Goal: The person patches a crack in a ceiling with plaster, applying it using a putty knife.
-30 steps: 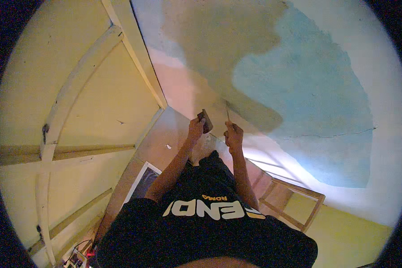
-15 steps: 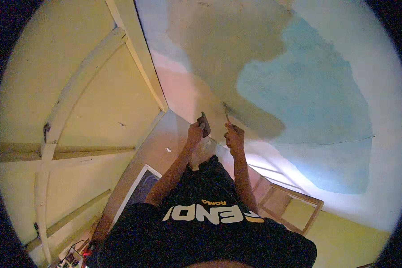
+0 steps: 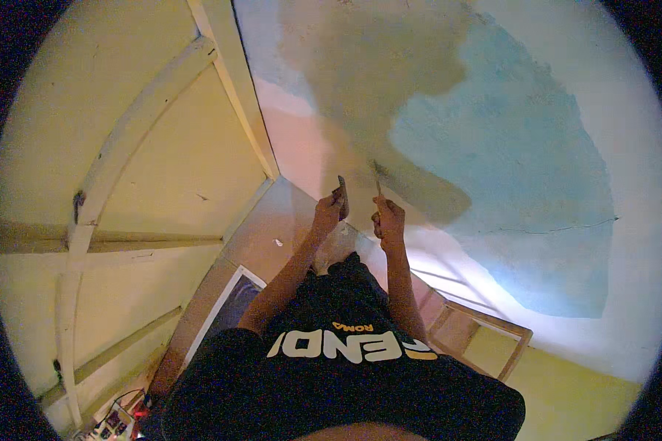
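Observation:
My left hand (image 3: pixel 327 213) grips a dark flat plate-like tool (image 3: pixel 342 192), held nearly edge-on. Just right of it, my right hand (image 3: pixel 388 220) is closed on the handle of a thin tool (image 3: pixel 378 180), perhaps a putty knife; its tip is at or close to the painted wall (image 3: pixel 507 147), and I cannot tell if it touches. That surface has pale blue, pink and white areas and a large grey-brown patch (image 3: pixel 382 59), with a thin crack at the right. Both my forearms reach up from my dark shirt.
Cream boards with pale beams (image 3: pixel 110 162) fill the left. Low down are a white-framed dark panel (image 3: pixel 243 298), a wooden frame (image 3: pixel 504 327) on the right, a yellow-green surface (image 3: pixel 566 382) and a small pile of cluttered items (image 3: pixel 114 419) at lower left.
In the last half second both hands have risen slightly. The plate in my left hand has turned more edge-on. The right hand's tool has shifted a little upward and right.

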`<state>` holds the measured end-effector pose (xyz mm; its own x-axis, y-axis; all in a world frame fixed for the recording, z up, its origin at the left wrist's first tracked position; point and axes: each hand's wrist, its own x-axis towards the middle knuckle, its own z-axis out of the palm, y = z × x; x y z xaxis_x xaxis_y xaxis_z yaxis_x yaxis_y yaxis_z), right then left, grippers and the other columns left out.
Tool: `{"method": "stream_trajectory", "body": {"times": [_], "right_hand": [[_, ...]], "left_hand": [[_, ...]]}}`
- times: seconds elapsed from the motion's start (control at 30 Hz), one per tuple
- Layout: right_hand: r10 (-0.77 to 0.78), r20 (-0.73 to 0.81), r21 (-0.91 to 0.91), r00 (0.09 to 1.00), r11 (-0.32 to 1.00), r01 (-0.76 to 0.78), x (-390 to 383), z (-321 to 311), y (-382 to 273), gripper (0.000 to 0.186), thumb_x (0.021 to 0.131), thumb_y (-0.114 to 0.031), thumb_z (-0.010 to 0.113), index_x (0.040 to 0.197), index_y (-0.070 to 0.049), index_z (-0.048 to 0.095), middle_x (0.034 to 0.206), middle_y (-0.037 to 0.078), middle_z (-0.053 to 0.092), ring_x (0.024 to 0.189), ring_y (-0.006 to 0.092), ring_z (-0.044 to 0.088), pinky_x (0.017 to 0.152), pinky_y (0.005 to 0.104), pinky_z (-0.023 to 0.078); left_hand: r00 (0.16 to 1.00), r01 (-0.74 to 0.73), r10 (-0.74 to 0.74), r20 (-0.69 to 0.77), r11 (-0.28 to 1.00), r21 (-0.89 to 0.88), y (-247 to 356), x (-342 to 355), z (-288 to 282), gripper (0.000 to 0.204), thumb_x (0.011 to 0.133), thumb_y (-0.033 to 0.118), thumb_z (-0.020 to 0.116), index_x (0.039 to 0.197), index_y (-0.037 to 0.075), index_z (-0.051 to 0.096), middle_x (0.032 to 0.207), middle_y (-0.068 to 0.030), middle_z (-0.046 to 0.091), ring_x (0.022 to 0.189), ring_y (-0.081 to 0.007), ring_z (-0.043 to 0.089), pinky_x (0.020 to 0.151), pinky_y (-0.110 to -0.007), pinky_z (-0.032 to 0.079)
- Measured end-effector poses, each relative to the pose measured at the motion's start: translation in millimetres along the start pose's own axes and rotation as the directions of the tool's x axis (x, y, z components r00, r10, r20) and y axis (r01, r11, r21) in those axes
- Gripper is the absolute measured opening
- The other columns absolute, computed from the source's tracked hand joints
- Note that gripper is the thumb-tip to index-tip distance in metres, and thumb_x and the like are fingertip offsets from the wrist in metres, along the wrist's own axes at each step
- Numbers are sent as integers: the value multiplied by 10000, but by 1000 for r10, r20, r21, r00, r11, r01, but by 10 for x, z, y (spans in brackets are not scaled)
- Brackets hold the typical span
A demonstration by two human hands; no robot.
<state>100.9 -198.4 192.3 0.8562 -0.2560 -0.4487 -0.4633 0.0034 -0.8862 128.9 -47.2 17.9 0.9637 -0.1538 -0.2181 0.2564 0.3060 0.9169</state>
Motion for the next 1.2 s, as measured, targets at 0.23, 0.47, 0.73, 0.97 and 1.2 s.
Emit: {"method": "stream_trajectory", "body": {"times": [0.23, 0.47, 0.73, 0.97, 1.2], "right_hand": [[41, -6, 74, 999, 996, -41, -51, 166, 49, 337, 883, -376, 598, 968, -50, 597, 506, 2, 435, 335, 65, 320, 311, 217, 214], [49, 13, 100, 999, 994, -50, 191, 174, 298, 308, 884, -358, 596, 971, -62, 600, 504, 1, 437, 327, 71, 327, 304, 232, 222], [-122, 31, 47, 992, 992, 120, 188, 146, 255, 282, 862, -342, 623, 926, -69, 596, 499, -7, 439, 326, 64, 325, 304, 227, 240], [-479, 114, -34, 871, 874, 485, 572, 14, 648, 291, 854, -357, 634, 905, -73, 601, 500, -12, 446, 333, 66, 331, 305, 229, 252], [-29, -2, 105, 1000, 994, 29, 52, 134, 35, 357, 873, -383, 610, 959, -36, 606, 517, -2, 446, 340, 58, 316, 315, 217, 222]], "left_hand": [[993, -12, 33, -116, 984, 178, 70, -96, -71, 203, 882, 133, 536, 791, -43, 582, 658, -109, 600, 586, -157, 542, 569, -332, 442], [999, -11, 10, -53, 1000, -28, 89, -66, -43, 236, 883, 178, 541, 854, -47, 608, 682, -109, 616, 622, -155, 565, 586, -331, 459], [994, 21, -13, -110, 997, 73, 149, 48, 42, 246, 878, 192, 545, 872, -44, 617, 681, -88, 610, 620, -150, 560, 577, -331, 457], [992, -90, 93, -81, 995, 34, 195, 7, 15, 239, 868, 187, 560, 835, -42, 618, 661, -98, 598, 589, -171, 548, 571, -347, 450], [983, -86, 109, -150, 984, 153, -78, 141, -204, 264, 859, 206, 556, 842, -52, 609, 714, -168, 620, 631, -212, 600, 612, -376, 466]]}}
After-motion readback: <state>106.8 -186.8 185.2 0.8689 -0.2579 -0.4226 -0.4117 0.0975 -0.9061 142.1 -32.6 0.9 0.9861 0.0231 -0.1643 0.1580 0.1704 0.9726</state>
